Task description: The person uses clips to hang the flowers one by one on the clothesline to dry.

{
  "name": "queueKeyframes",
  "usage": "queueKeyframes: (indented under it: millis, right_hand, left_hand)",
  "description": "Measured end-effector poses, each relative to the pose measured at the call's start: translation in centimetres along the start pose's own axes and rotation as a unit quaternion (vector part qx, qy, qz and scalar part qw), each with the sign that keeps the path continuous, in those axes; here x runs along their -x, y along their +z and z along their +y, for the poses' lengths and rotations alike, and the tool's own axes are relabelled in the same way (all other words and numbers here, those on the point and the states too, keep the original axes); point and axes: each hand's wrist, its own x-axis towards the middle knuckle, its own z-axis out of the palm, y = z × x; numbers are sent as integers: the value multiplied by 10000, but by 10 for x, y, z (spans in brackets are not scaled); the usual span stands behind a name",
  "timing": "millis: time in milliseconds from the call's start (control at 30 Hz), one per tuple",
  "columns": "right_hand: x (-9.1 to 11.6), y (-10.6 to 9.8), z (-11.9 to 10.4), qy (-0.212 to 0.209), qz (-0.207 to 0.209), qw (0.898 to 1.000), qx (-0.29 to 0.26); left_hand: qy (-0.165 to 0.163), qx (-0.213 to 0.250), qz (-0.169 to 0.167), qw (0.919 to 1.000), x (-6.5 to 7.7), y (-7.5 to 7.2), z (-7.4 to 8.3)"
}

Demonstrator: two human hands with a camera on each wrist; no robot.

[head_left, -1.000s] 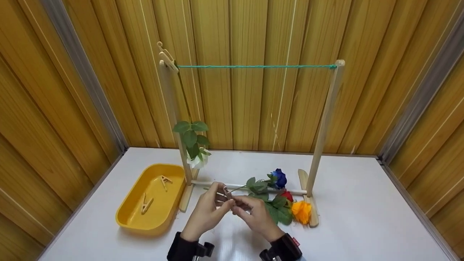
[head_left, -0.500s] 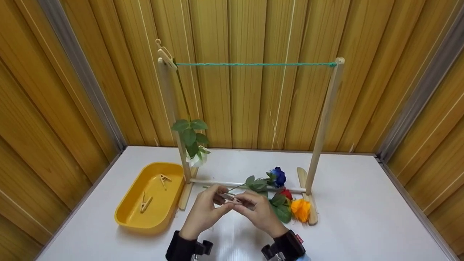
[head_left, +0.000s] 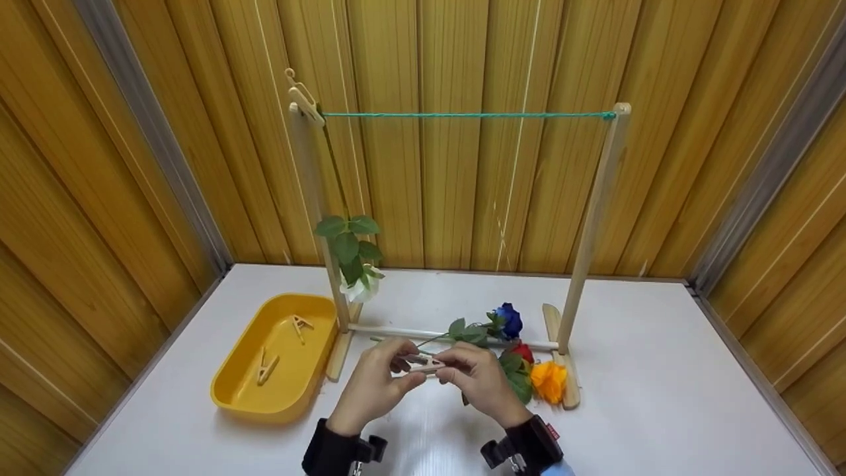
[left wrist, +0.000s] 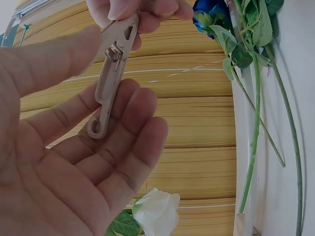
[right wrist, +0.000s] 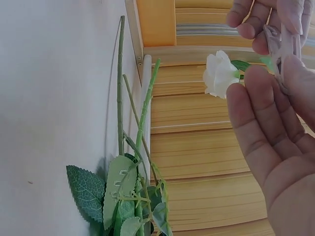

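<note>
In the head view, a pale clothespin [head_left: 427, 365] with a metal spring lies between my two hands, over the front of the frame. My left hand [head_left: 377, 383] holds its looped end between thumb and fingers; the loop [left wrist: 97, 129] lies against the fingers in the left wrist view. With thumb and fingertips my right hand [head_left: 481, 382] pinches the other end. Beyond the hands lie a blue rose [head_left: 509, 320], a red rose [head_left: 522, 352] and an orange rose [head_left: 548, 382], their leafy stems pointing left and partly hidden.
A wooden frame with a green string [head_left: 462, 115] stands behind the hands. At its left post, a clothespin [head_left: 305, 104] holds a white rose [head_left: 360, 285] upside down. Two more clothespins [head_left: 266, 367] lie in the yellow tray [head_left: 231, 404] at left.
The clothespin has turned from steeply tilted to nearly level between the hands. My right hand has shifted slightly right, and more of the clothespin shows.
</note>
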Motion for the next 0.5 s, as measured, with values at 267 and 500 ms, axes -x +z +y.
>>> queueKeyframes:
  millis: [267, 500]
  right_hand:
    - [-1, 1, 1, -162, -16, 9997, 170]
    - [0, -3, -1, 111, -65, 9990, 429]
  left_hand:
    - [-52, -304, -122, 9994, 1, -2, 1]
    - [-10, -743, 152, 9971, 2, -3, 3]
